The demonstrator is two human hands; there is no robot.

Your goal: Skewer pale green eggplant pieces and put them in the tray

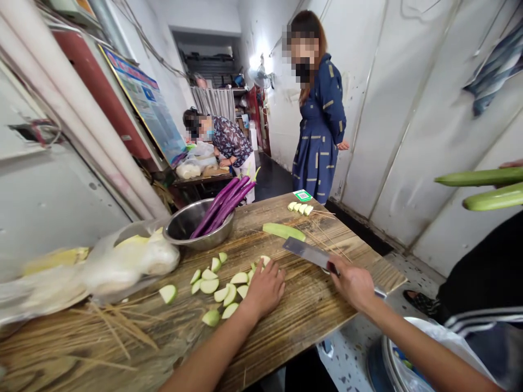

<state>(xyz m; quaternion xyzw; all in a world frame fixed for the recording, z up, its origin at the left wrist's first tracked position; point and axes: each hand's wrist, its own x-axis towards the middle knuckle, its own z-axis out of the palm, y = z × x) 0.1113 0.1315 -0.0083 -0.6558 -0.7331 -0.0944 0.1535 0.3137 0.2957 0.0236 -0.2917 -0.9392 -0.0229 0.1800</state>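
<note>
My right hand [353, 283] grips the handle of a kitchen knife [306, 251], its broad blade pointing left over the wooden table [294, 326]. My left hand [267, 286] lies palm down at the right end of scattered zucchini slices [210, 286]. Its fingers are bent and slightly apart, with slices touching the fingertips and partly hidden beneath them. Beyond the blade lies a long cut zucchini piece [283, 231]. Near the far corner, several zucchini pieces [300, 208] sit in a row beside thin wooden skewers [322, 231].
A steel bowl [174, 226] holds long purple eggplants [224, 207]. Plastic bags [134, 256] and loose skewers [122, 326] lie left. At right, another person's hand holds two zucchinis [494, 196] above a lined bucket [392, 354]. Two people stand beyond the table, one in a blue dress [316, 141].
</note>
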